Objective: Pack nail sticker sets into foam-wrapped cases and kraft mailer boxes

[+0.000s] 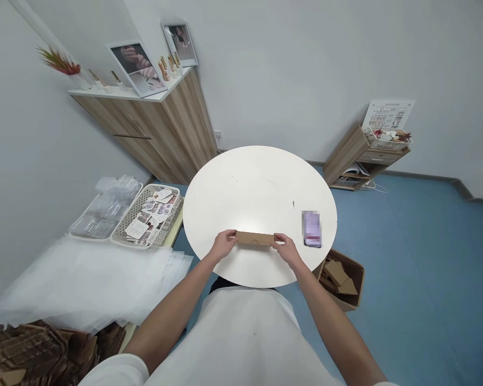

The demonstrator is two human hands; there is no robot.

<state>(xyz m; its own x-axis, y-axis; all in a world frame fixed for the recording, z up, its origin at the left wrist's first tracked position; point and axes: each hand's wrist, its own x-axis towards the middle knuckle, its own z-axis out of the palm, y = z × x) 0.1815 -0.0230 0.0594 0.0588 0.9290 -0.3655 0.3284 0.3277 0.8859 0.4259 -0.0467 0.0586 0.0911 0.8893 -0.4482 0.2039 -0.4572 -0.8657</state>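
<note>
A small, long brown cardboard box [255,238] is held level over the near half of the round white table [257,182]. My left hand [224,244] grips its left end, with thumb and fingers closed at the corner. At the right end my right hand [285,248] holds it in the same way. A semicircular cut shows at the lower edge of the side facing me. Whether the box touches the tabletop I cannot tell. To the right of my right hand lies a phone [312,229], its screen blurred out.
Right of the table stands a carton [356,287] with folded cardboard inside. At left are a basket of cards [177,206], clear plastic packs [108,209], white translucent sheets [92,279] and stacked flat cardboard [36,351]. Wooden cabinets [177,128] line the wall.
</note>
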